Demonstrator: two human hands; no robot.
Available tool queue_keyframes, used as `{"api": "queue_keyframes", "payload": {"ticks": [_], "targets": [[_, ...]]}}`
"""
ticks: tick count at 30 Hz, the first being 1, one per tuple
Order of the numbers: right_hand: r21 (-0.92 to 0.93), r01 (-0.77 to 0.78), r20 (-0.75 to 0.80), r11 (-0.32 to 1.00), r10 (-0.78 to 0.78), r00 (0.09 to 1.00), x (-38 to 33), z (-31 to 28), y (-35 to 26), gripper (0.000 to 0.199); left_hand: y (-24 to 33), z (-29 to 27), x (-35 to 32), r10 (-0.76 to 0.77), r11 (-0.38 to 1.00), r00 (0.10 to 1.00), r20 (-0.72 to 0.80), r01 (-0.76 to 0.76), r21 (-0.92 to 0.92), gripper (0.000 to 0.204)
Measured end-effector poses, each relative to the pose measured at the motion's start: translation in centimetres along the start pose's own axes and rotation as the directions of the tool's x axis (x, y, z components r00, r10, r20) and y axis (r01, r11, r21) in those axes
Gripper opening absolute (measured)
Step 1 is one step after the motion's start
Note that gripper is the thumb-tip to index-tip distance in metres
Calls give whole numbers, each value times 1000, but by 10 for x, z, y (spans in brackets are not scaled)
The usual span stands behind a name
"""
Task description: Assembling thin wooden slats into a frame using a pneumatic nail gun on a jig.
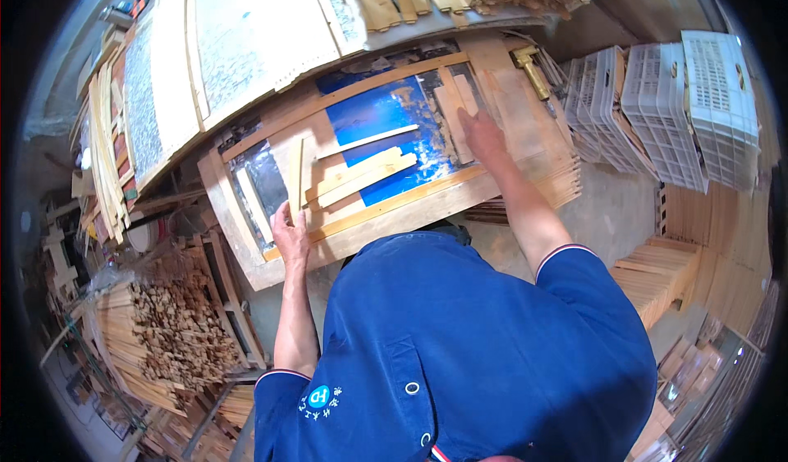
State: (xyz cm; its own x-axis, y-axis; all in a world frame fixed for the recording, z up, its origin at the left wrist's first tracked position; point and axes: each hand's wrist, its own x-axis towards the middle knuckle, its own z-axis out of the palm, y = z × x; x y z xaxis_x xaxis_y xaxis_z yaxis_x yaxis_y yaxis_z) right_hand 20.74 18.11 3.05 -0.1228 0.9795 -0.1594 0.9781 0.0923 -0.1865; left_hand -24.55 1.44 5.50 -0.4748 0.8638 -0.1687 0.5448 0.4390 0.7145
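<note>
Left hand [289, 231] at near-left edge of wooden work tray [238, 220], fingers pinching upright thin wood strip [295, 175] | right hand [480, 132] flat, unclenched, pressing small wood pieces [455, 101] at far-right corner | loose slats [361, 175] across blue sheet [377, 109] mid-tray | white plastic crates [681, 109] stacked beyond right edge

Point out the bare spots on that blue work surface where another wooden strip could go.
Bare blue surface lies above the thin strip, left of the right hand. Crowded: stacked slats at centre, upright slat by the left hand.
</note>
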Motion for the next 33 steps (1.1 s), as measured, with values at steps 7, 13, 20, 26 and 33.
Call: {"api": "queue_keyframes", "payload": {"ticks": [7, 13, 20, 26, 33], "targets": [[-37, -28, 125, 999, 33, 992, 9, 2, 17, 45, -70, -50, 28, 68, 956, 958, -278, 17, 291, 39], [-81, -115, 203, 990, 130, 971, 7, -3, 2, 54, -80, -63, 54, -57, 933, 963, -263, 145, 329, 40], [-111, -169, 205, 979, 189, 960, 7, 3, -2, 61, -80, -52, 60, 29, 892, 961, -276, 100, 441, 46], [-109, -166, 210, 980, 186, 960, 11, -1, -2, 66, -94, -57, 64, 207, 742, 969, -138, -63, 668, 46], [-171, -114, 257, 979, 156, 954, 14, -7, -6, 65, -89, -55, 53, 183, 708, 977, -113, -51, 705, 44]]}}
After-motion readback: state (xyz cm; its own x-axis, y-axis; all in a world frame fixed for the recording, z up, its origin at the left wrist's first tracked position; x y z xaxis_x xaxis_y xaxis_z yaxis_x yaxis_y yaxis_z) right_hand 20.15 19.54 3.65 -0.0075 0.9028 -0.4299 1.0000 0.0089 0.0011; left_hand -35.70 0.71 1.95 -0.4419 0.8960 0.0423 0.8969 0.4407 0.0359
